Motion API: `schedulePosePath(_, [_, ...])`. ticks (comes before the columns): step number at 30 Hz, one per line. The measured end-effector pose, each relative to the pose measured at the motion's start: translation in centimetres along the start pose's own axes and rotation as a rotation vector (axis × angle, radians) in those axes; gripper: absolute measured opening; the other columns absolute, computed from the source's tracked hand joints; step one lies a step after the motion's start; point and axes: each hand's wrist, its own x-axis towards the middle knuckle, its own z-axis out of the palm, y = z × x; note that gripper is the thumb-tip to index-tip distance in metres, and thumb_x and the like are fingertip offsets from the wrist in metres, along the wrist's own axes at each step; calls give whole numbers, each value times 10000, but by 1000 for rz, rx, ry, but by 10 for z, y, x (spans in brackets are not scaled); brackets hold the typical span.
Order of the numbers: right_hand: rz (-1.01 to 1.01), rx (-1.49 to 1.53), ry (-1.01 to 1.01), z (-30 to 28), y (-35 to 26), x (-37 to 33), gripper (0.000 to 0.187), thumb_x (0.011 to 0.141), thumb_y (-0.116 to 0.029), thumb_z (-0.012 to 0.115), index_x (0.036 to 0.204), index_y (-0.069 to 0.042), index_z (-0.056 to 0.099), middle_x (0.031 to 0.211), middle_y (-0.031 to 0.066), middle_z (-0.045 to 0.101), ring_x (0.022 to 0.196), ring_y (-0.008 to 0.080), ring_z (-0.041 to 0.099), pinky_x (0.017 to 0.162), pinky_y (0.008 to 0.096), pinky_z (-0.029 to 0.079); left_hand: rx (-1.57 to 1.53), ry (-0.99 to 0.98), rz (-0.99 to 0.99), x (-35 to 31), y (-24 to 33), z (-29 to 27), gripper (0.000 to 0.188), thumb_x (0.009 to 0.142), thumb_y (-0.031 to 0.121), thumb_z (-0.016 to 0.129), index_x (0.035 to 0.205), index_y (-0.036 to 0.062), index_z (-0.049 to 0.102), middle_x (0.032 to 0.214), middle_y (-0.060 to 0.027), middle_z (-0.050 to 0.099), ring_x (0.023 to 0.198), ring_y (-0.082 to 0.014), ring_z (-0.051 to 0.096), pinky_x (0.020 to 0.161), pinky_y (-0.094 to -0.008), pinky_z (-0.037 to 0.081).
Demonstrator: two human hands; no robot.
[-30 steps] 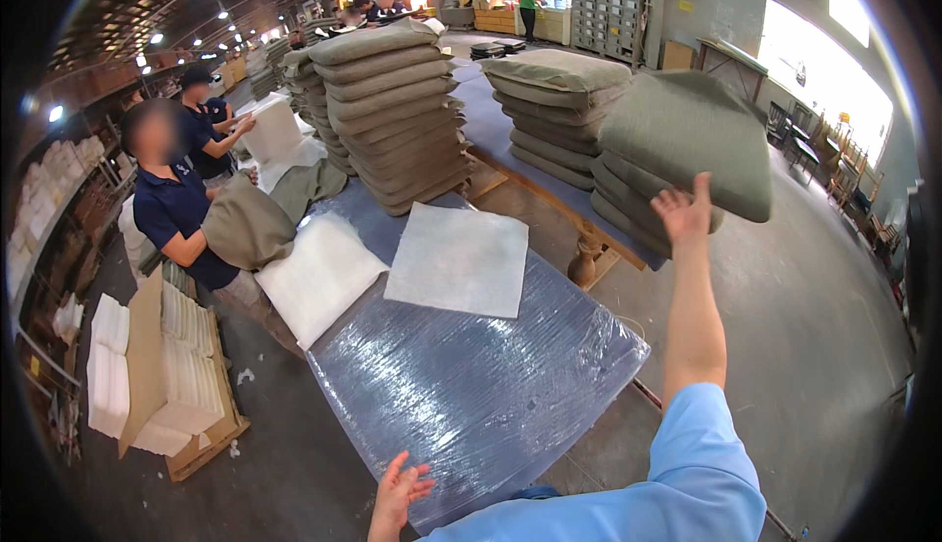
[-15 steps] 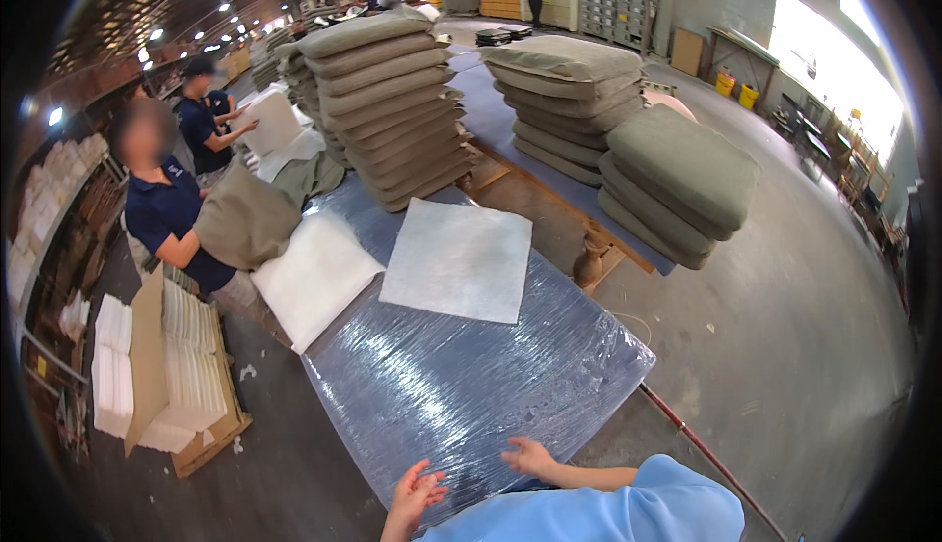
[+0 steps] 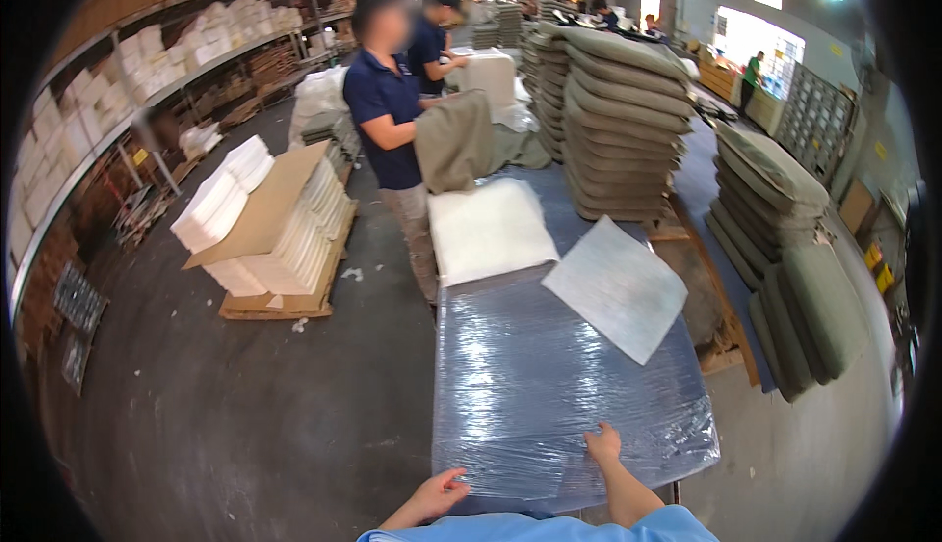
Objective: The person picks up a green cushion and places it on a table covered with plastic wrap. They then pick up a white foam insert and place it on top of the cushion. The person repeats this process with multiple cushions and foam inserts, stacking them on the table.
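Note:
A table wrapped in clear plastic film (image 3: 520, 375) stretches out in front of me. My left hand (image 3: 438, 496) is at its near left edge, fingers partly spread and holding nothing. Over the near right part of the film, my right hand (image 3: 603, 442) is empty with its fingers loosely stretched; whether it touches the surface I cannot tell. Beyond my hands, a flat white square sheet (image 3: 620, 289) lies turned at an angle. A thick white foam pad (image 3: 491, 231) rests left of it, in front of a co-worker.
A co-worker (image 3: 385, 110) at the table's left side handles a grey-green fabric cover (image 3: 453, 142). Tall stacks of covered cushions (image 3: 623, 130) stand at the far end, others (image 3: 775, 208) on a table to the right. A pallet with white pads and cardboard (image 3: 270, 228) stands on the left floor.
My view has swung to the left, so the table and stacks appear farther right. Both hands have moved slightly apart and remain empty. The co-worker still holds the fabric cover.

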Motion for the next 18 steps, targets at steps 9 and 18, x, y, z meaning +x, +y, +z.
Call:
schedulePosePath(9, [-239, -109, -87, 148, -134, -99, 787, 829, -423, 796, 1462, -31, 542, 1550, 263, 430, 1422, 436, 434, 1155, 513, 407, 38, 149, 73, -83, -85, -169, 572, 999, 349, 680, 1507, 137, 524, 1199, -46, 732, 967, -146, 682, 807, -314, 558])
schedulePosePath(18, [46, -515, -311, 251, -237, -220, 1363, 777, -544, 839, 1655, -74, -91, 1683, 285, -208, 1555, 522, -123, 1219, 677, 153, -96, 638, -101, -205, -166, -357, 522, 978, 283, 704, 1434, 63, 577, 1039, -82, 741, 821, -135, 676, 683, -309, 541])
